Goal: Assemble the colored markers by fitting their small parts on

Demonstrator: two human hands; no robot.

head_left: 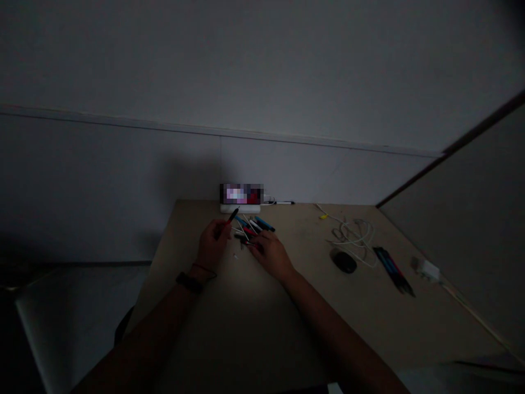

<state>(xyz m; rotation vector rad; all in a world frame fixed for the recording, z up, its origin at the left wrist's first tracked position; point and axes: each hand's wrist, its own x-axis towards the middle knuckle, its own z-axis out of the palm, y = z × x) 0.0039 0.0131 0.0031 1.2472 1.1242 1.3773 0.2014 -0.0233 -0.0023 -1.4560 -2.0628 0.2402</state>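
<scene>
We find the left hand (214, 239) in front of the lit screen (241, 193), its fingers closed on a black-and-red pen (233, 214) whose long axis slants away and rightward, tip toward the screen. The pile of pens (248, 231) lies on the table (262, 306), likewise before the screen, just right of the held pen. We note the right hand (270, 252) nearer the pile, fingers bent over its edge farther from the screen; whether they grip anything, we cannot tell.
</scene>
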